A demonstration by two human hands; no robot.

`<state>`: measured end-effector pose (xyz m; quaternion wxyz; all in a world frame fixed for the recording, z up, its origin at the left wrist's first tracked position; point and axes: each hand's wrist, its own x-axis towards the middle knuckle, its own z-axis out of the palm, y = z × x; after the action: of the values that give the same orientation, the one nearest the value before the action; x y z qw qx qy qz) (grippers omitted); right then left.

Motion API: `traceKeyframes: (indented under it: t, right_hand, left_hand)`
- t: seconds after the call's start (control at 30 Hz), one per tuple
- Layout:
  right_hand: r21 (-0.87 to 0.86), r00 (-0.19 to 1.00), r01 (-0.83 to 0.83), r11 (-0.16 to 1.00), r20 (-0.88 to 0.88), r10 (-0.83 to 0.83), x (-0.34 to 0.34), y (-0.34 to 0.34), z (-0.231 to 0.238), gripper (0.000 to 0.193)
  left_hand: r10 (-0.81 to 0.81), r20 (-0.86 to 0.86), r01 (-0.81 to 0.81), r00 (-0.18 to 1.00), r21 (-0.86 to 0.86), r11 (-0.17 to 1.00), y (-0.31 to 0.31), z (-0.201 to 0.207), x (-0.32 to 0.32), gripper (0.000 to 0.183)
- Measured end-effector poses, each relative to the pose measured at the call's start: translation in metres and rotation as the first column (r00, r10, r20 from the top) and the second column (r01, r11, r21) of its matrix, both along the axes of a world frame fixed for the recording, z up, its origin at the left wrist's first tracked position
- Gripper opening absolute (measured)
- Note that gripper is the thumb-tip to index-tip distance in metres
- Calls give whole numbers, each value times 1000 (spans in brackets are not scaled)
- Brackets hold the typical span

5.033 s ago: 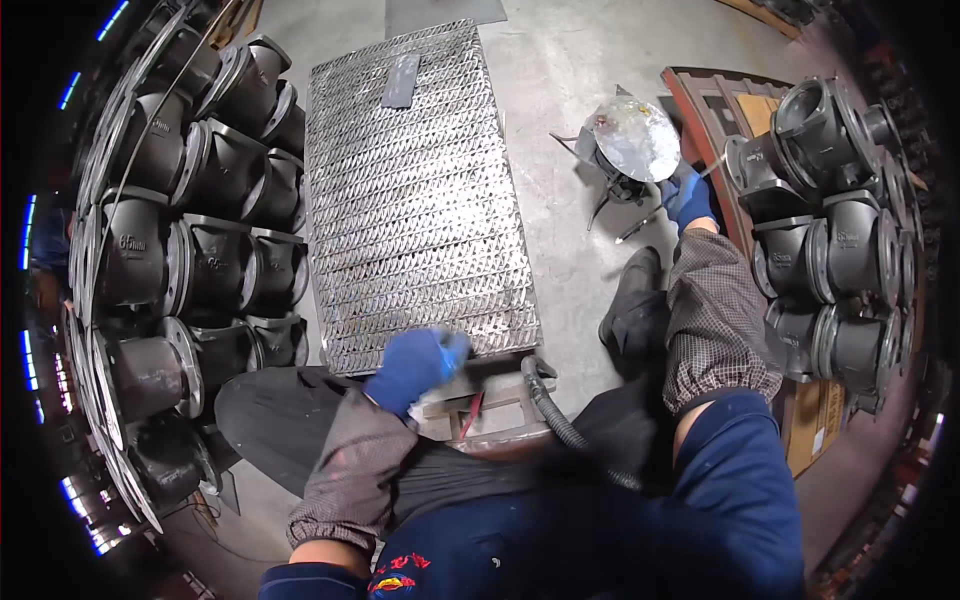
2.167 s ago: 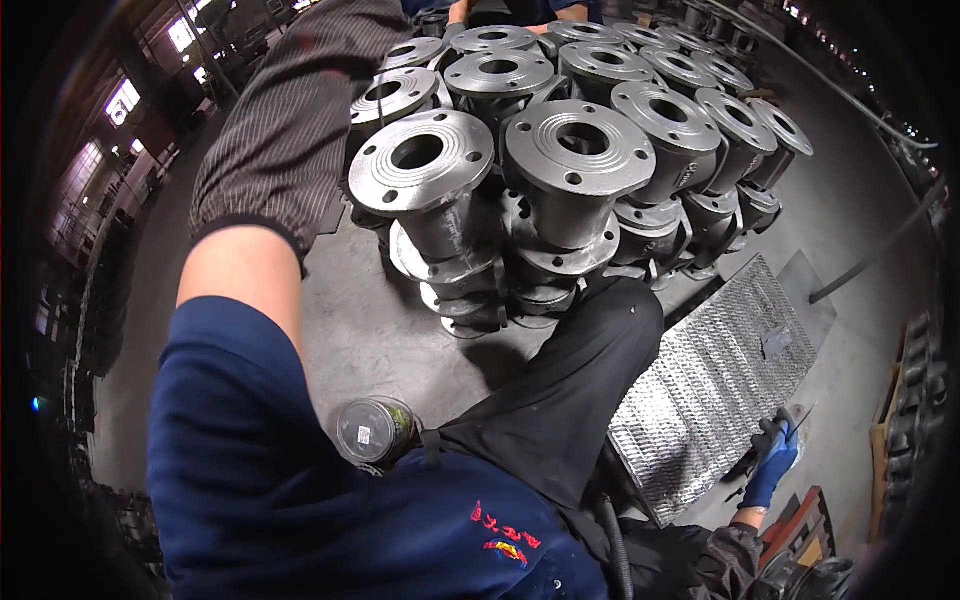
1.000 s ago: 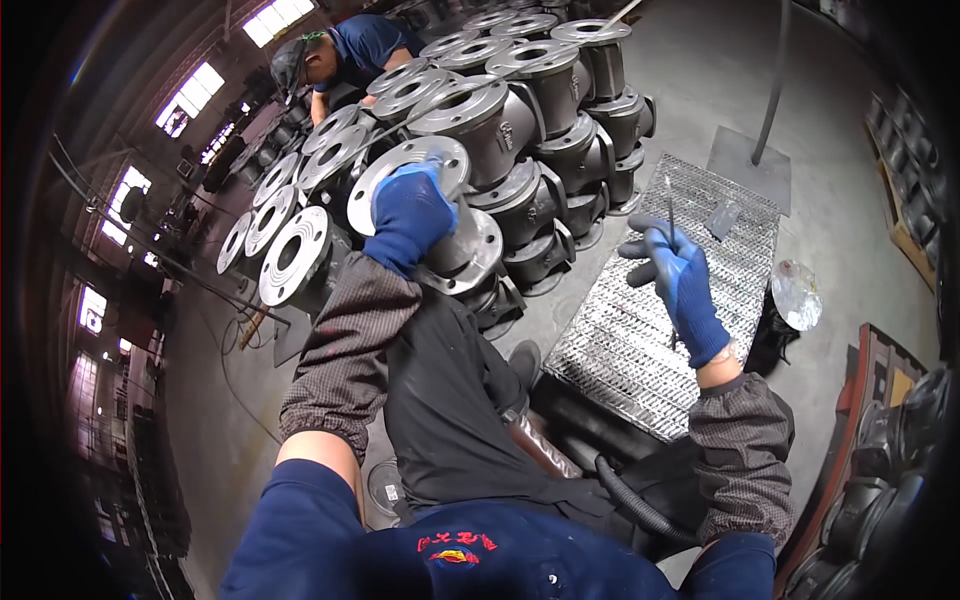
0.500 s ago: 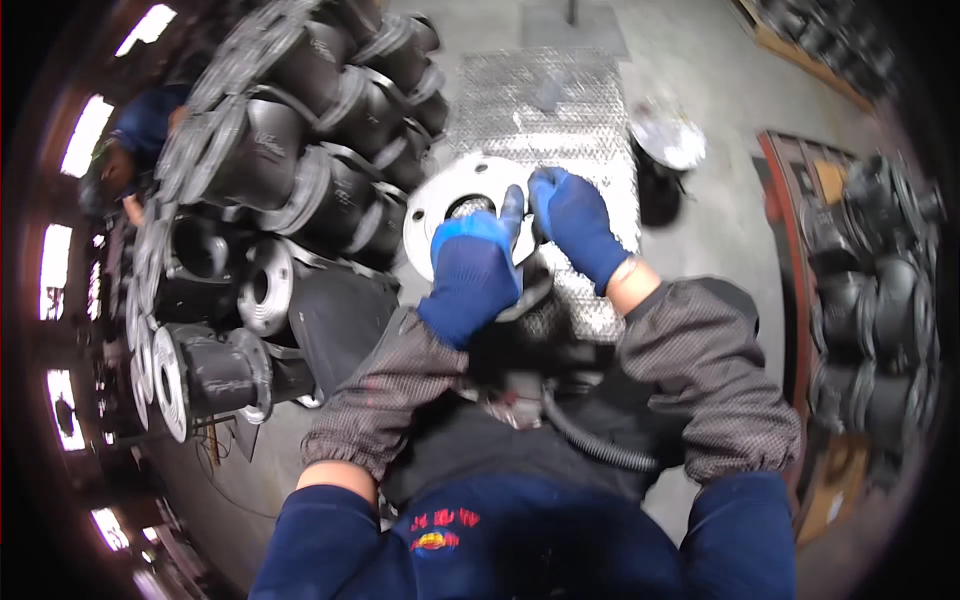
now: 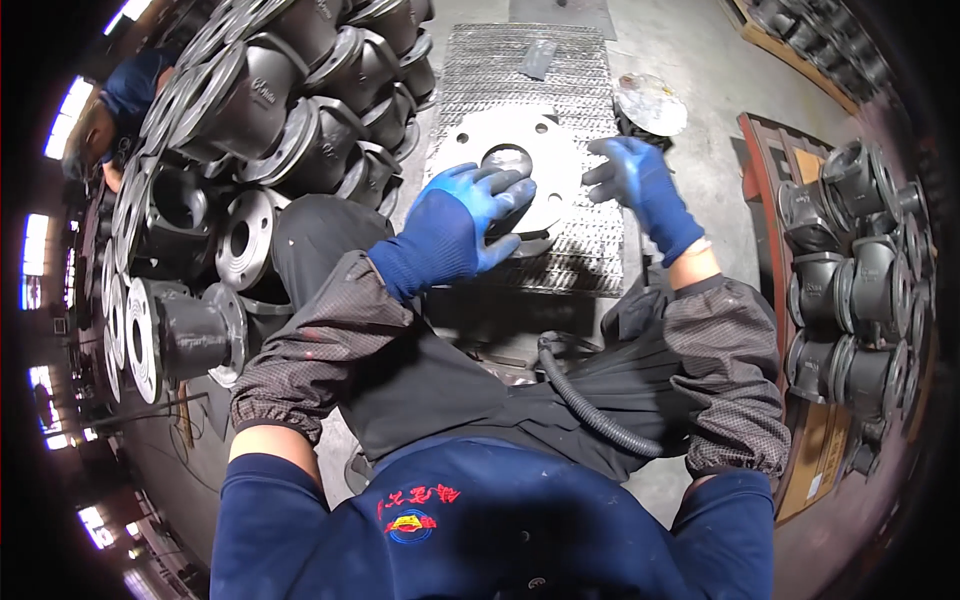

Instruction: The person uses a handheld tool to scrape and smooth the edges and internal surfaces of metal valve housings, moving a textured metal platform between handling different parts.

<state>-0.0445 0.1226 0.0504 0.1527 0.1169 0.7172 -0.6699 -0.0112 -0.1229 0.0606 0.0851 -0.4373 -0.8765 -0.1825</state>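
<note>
A pale round flange [image 5: 490,128] with bolt holes and a large centre opening faces up on the metal-topped bench [image 5: 470,65]. It belongs to a dark cast part whose lower portion is mostly hidden. My left hand [image 5: 460,215], in a blue glove, lies over the flange's near left side, fingers stretched toward the centre opening and thumb spread out. At the flange's right edge is my right hand [image 5: 640,185], also gloved in blue. Its fingers are apart and point left, with nothing between them; whether they touch the rim I cannot tell.
Dark flanged pipe castings [image 5: 250,95] are stacked high on my left. More castings [image 5: 870,280] stand on a pallet at right, beside a red-brown frame [image 5: 780,210]. A round-topped stool [image 5: 650,105] is beyond the bench. A corrugated hose [image 5: 590,415] crosses my lap. Another person [image 5: 135,85] is at far left.
My hands were close together at the flange's right side; now they are apart, the left spread over its near left. The flange lies flatter, and the whole view has shifted.
</note>
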Motion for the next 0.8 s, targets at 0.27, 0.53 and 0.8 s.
traceKeyframes:
  t: [0.27, 0.53, 0.8]
  right_hand:
    - [61, 990, 127, 990, -66, -123, -8, 5, 5, 37]
    - [144, 995, 81, 986, -72, -71, -25, -14, -28, 34]
    - [140, 985, 116, 983, -142, -96, 0, -53, -26, 30]
  left_hand:
    - [292, 734, -683, 613, 307, 663, -86, 11, -27, 22]
    - [94, 879, -603, 467, 239, 761, -92, -64, -44, 53]
    - [-49, 966, -695, 253, 217, 685, -65, -46, -50, 51]
